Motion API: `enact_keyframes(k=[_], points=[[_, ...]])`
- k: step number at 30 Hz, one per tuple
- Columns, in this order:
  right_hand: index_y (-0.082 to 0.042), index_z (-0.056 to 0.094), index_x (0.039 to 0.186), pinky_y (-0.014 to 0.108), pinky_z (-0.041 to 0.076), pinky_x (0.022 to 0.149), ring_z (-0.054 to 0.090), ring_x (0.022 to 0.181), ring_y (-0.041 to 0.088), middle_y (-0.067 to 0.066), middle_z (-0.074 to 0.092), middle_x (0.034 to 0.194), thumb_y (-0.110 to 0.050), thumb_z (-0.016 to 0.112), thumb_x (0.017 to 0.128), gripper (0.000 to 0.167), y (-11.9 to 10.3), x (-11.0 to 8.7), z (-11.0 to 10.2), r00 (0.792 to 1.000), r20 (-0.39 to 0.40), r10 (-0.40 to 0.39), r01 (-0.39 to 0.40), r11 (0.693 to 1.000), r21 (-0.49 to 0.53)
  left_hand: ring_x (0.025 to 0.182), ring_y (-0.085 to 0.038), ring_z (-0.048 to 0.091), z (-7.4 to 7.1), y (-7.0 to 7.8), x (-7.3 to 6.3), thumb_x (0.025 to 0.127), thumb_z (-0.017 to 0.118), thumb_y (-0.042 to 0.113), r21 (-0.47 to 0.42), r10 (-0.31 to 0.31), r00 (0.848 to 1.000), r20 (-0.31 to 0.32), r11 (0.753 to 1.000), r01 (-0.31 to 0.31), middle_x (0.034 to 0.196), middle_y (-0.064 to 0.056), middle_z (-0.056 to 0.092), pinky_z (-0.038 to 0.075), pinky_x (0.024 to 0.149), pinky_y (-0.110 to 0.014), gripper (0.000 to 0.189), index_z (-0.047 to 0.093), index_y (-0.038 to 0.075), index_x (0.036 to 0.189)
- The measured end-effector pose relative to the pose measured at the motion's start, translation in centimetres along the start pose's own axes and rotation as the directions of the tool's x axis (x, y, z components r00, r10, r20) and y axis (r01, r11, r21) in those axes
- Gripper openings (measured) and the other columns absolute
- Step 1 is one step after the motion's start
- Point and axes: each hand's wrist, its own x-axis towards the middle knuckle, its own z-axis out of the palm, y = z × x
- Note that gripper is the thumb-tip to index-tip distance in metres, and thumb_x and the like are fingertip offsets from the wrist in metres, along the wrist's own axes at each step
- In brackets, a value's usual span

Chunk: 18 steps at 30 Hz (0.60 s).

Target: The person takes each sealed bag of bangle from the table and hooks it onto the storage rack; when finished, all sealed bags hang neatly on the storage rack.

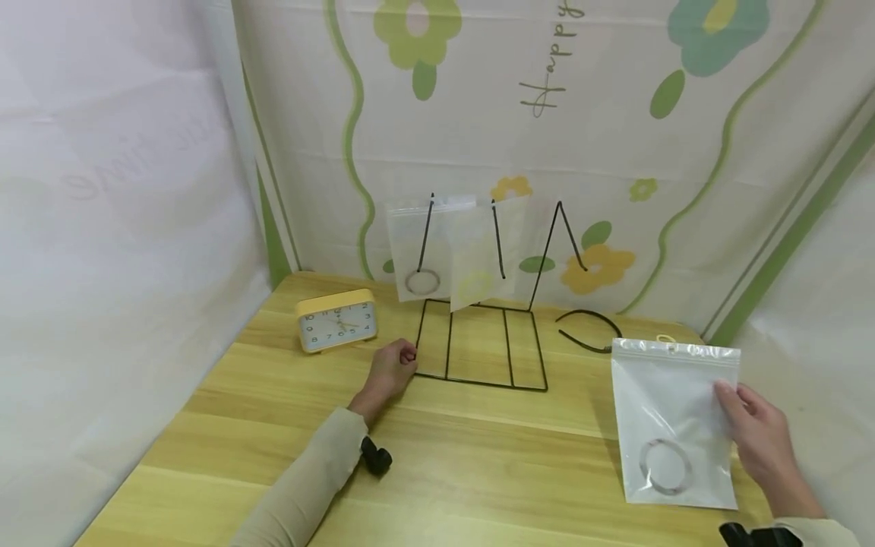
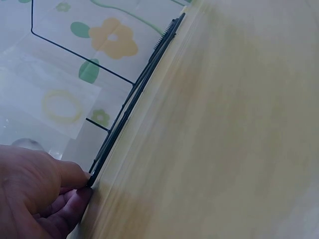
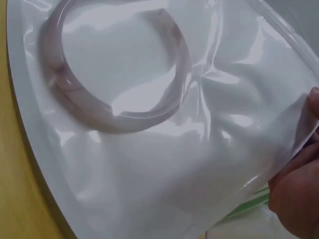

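Observation:
At the right in the head view, my right hand (image 1: 762, 437) pinches the side edge of a white zip bag (image 1: 673, 403) between thumb and fingers. Inside the bag, low down, lies a pale pinkish bangle (image 3: 119, 122), close up in the right wrist view. My left hand (image 1: 393, 368) pinches the front left corner of a black wire display rack (image 1: 495, 386) that stands on the table. Two zip bags hang from the rack's upright prongs: one (image 1: 424, 235) contains a pinkish bangle, the other (image 1: 472, 247) a yellowish ring. The rack's rightmost prong (image 1: 573, 233) carries nothing.
A yellow alarm clock (image 1: 337, 323) stands left of the rack. To the right lies a black headband (image 1: 591, 313), and a yellow loop (image 1: 664, 338) peeks out behind the held bag. Flowered cloth (image 1: 444, 129) hangs behind the wooden table (image 1: 478, 456).

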Motion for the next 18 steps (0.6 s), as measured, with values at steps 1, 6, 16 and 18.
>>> enact_keyframes(k=[1,6,16,18], points=[[-0.040,0.069,0.095,0.018,0.048,0.053,0.060,0.063,-0.001,-0.020,0.066,0.073,-0.025,0.059,0.098,0.018,-0.5,-0.1,0.4,1.000,-0.005,-0.021,0.021,1.000,0.011,0.076,-0.015,0.060,0.1,0.0,0.0,0.081,0.071,-0.002,-0.005,0.001,1.000,0.006,1.000,-0.001,0.084,-0.004,0.065,0.054,0.069,-0.027,0.016,0.066,0.002,0.096],[-0.035,0.070,0.096,0.020,0.045,0.047,0.056,0.055,0.002,-0.012,0.063,0.063,-0.022,0.058,0.099,0.018,-2.4,-0.3,2.6,0.995,-0.030,-0.093,0.094,0.995,0.038,0.077,-0.016,0.061,0.2,0.1,0.1,0.082,0.070,-0.002,-0.003,0.019,1.000,0.019,1.000,-0.019,0.085,-0.005,0.065,0.054,0.069,-0.028,0.016,0.066,0.001,0.097],[-0.015,0.074,0.102,0.018,0.054,0.060,0.066,0.073,0.004,-0.007,0.072,0.082,-0.008,0.054,0.099,0.021,-5.7,0.7,8.5,0.973,0.017,-0.230,0.199,0.875,0.440,0.076,-0.015,0.061,-0.1,-0.2,0.1,0.083,0.069,-0.002,0.011,0.034,0.999,0.002,0.999,-0.034,0.084,-0.005,0.065,0.054,0.069,-0.029,0.013,0.067,0.001,0.096],[-0.013,0.074,0.103,0.019,0.055,0.063,0.066,0.076,0.005,-0.005,0.072,0.085,-0.005,0.053,0.099,0.022,-6.3,0.8,9.5,0.965,0.025,-0.259,0.216,0.849,0.482,0.075,-0.015,0.061,-0.1,-0.2,0.0,0.083,0.069,-0.003,0.016,0.044,0.999,-0.001,0.999,-0.044,0.083,-0.005,0.065,0.053,0.068,-0.028,0.013,0.067,0.001,0.095]])
